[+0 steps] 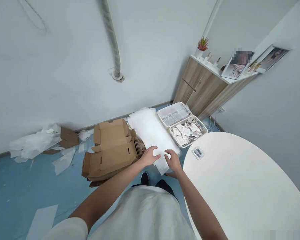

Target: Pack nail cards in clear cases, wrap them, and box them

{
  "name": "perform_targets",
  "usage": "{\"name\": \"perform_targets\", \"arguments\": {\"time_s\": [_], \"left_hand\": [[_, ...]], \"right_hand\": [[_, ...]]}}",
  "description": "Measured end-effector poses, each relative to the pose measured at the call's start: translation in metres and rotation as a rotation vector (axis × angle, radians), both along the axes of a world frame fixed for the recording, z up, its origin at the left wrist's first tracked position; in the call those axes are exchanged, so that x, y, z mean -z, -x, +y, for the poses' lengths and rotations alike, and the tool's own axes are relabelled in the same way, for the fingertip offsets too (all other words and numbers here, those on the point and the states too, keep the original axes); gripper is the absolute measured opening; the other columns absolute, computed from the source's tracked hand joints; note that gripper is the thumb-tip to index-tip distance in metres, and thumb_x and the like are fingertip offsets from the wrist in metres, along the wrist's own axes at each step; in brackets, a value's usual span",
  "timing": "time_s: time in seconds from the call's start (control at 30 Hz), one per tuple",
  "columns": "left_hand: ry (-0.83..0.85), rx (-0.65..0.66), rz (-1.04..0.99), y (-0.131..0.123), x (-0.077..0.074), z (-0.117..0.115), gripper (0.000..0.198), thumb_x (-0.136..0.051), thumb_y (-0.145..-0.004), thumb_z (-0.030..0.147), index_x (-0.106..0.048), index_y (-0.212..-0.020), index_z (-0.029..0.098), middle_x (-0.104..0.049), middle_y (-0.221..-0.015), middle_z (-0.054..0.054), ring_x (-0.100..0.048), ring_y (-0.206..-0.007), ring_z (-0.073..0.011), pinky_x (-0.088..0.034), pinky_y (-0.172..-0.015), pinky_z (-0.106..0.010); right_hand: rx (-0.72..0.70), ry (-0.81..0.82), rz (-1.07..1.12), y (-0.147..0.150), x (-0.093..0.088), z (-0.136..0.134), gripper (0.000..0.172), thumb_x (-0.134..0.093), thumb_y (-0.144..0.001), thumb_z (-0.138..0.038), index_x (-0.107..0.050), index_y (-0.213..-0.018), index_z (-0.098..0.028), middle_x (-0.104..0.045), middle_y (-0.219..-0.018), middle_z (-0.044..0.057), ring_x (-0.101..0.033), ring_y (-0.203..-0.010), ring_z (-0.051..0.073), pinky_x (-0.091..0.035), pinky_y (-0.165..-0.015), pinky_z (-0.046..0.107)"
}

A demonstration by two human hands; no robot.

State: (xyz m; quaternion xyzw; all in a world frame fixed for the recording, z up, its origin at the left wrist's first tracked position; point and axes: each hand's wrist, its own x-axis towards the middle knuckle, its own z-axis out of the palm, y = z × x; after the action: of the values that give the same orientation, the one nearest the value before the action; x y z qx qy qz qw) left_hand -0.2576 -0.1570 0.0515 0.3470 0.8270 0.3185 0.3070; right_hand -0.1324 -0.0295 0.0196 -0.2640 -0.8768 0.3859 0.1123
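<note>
Both of my hands are in the middle of the view, over the near end of a stack of thin white sheets [150, 128]. My left hand [150, 156] has its thumb and fingers apart in a loose curve, with nothing seen between them. Facing it across a small gap, my right hand [173, 160] is likewise open, its thumb apart from the bent fingers. Flattened brown cardboard boxes [112, 150] lie in a pile just left of my left hand. To the right, a small clear case with dark round pieces [198, 153] rests on a round white table [240, 180].
Beyond my right hand stand a white basket of small printed cards [188, 131] and a white basket of clear packets [173, 113]. A wooden cabinet [205, 86] is in the corner. Crumpled white wrapping [37, 141] lies along the wall at left.
</note>
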Motion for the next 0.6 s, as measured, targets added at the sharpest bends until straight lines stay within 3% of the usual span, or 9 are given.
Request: {"name": "perform_targets", "arguments": {"time_s": [0.3,0.47,0.6], "left_hand": [[-0.041,-0.218,-0.292,0.029,0.010,0.041,0.058,-0.059,-0.070,0.041,-0.042,-0.121,0.018,-0.043,-0.132,-0.010,-0.039,-0.121,-0.0241,-0.033,-0.097,-0.032],[0.063,-0.364,-0.465,0.045,0.020,0.056,0.063,-0.059,-0.069,0.044,-0.041,-0.123,0.016,-0.037,-0.136,-0.013,-0.036,-0.123,-0.0274,-0.032,-0.096,-0.033],[0.091,-0.453,-0.552,0.056,0.034,0.069,0.063,-0.057,-0.071,0.046,-0.041,-0.123,0.014,-0.035,-0.137,-0.014,-0.034,-0.124,-0.0273,-0.032,-0.096,-0.033]], "right_hand": [[-0.074,-0.063,-0.278,0.029,0.013,0.009,0.044,-0.049,-0.076,-0.022,-0.048,-0.119,-0.013,-0.049,-0.126,0.013,-0.044,-0.118,0.024,-0.036,-0.097,0.039],[-0.170,0.012,-0.322,0.059,0.020,0.028,0.044,-0.046,-0.078,-0.024,-0.046,-0.121,-0.013,-0.052,-0.123,0.012,-0.046,-0.116,0.022,-0.037,-0.096,0.035],[-0.144,0.008,-0.326,0.083,0.034,0.042,0.048,-0.047,-0.078,-0.024,-0.042,-0.124,-0.010,-0.038,-0.135,0.015,-0.034,-0.125,0.024,-0.034,-0.098,0.036]]}}
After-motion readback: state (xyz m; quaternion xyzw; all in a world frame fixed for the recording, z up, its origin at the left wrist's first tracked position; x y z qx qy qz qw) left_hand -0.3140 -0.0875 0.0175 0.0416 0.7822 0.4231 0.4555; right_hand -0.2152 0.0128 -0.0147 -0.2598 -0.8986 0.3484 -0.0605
